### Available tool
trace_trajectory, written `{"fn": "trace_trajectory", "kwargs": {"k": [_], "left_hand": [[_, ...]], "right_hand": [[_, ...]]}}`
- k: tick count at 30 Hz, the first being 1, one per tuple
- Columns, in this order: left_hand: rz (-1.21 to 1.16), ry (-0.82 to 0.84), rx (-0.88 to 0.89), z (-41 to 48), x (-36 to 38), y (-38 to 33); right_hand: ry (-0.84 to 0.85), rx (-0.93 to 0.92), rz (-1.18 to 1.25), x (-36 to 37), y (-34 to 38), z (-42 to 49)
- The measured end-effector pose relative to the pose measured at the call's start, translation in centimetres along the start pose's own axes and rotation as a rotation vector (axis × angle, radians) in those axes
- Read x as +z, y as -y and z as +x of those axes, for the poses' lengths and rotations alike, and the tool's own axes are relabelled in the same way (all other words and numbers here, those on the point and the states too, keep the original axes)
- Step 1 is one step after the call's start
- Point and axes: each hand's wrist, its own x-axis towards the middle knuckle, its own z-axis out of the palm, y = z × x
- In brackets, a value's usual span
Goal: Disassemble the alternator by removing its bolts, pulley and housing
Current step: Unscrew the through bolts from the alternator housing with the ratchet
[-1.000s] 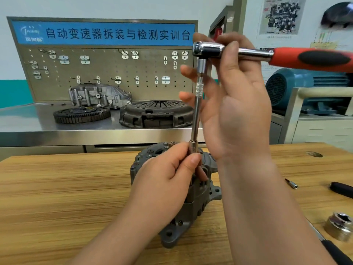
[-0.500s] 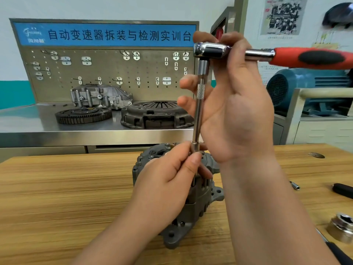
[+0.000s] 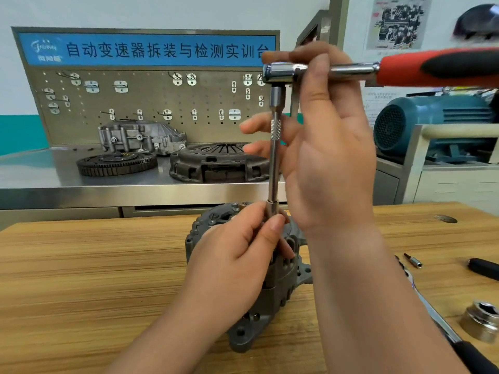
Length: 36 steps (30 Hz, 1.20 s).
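The alternator (image 3: 280, 287) stands on edge near the middle of the wooden table (image 3: 81, 279), its grey housing whole and its upper rim towards the steel bench. A slim extension bar (image 3: 274, 168) rises upright from that upper rim to the chrome head of a ratchet (image 3: 351, 70), whose red and black handle runs out to the right. The left hand (image 3: 237, 255) pinches the bar's lower end between thumb and curled fingers, just above the housing. The right hand (image 3: 332, 157) grips the ratchet head, thumb across its front and upper fingers wrapped behind, while its lower fingers stand straight and apart behind the bar. To the right on the table, a large socket (image 3: 482, 323) stands mouth up with its faceted bore showing; whether anything lies inside cannot be told. Near it lie a second wrench (image 3: 432, 306), a small bit (image 3: 413, 260) and a black handle (image 3: 483, 268). The steel bench (image 3: 40, 179) bears a toothed flywheel (image 3: 116, 163), a clutch cover (image 3: 216, 163) and a cast casing (image 3: 140, 136).
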Motion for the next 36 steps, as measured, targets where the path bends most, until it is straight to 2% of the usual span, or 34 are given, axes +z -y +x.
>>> {"fn": "trace_trajectory", "kwargs": {"k": [3,6,8,11,13,15,18,20,22,24,26,27,29,30,31,32,34,36], "left_hand": [[0.024,0.026,0.017,0.1,-0.1,0.2],[0.064,0.043,-0.005,0.1,-0.1,0.2],[0.06,0.036,-0.029,0.2,0.0,0.3],[0.041,0.005,-0.048,0.3,0.2,0.4],[0.027,-0.006,-0.053,0.3,0.3,0.4],[-0.003,-0.01,-0.036,0.3,0.4,0.5],[-0.004,-0.019,0.021,0.1,0.2,0.6],[0.018,-0.007,0.061,0.1,0.1,0.6],[0.033,0.014,0.072,0.1,-0.1,0.5],[0.051,0.022,0.051,0.1,-0.1,0.5],[0.072,0.002,0.023,0.1,0.1,0.4],[0.073,-0.003,0.015,0.1,0.1,0.4],[0.069,-0.01,0.007,0.1,0.2,0.3],[0.072,-0.014,0.008,0.2,0.2,0.3],[0.071,-0.014,0.008,0.2,0.2,0.2],[0.062,-0.012,0.005,0.2,0.2,0.2],[0.039,-0.014,0.008,0.2,0.2,0.3],[0.032,-0.03,0.03,0.1,0.2,0.5]], "right_hand": [[0.049,0.19,0.335,-0.3,0.1,0.3],[0.086,0.198,0.356,-0.7,0.1,0.3],[0.049,0.067,0.157,-0.6,0.0,0.2],[-0.009,-0.359,-0.388,-0.4,-0.3,0.3],[-0.017,-0.496,-0.555,-0.3,-0.7,0.1],[-0.048,-0.389,-0.463,-0.1,-0.6,0.0],[0.0,-0.041,-0.028,0.2,-0.2,-0.1],[0.065,0.129,0.257,0.0,-0.1,0.1],[0.117,0.222,0.43,-0.5,0.0,0.4],[0.133,0.251,0.486,-0.8,0.0,0.4],[0.061,0.195,0.383,-0.9,-0.1,0.4],[0.007,0.093,0.233,-0.8,-0.1,0.4],[-0.095,-0.272,-0.254,-1.1,-0.4,0.5],[-0.089,-0.455,-0.485,-1.2,-0.6,0.5],[-0.075,-0.566,-0.625,-1.2,-0.8,0.4],[-0.077,-0.58,-0.651,-1.2,-1.0,0.4],[-0.12,-0.384,-0.455,-0.7,-0.6,0.4],[-0.099,-0.107,-0.124,-0.2,-0.2,0.2]]}}
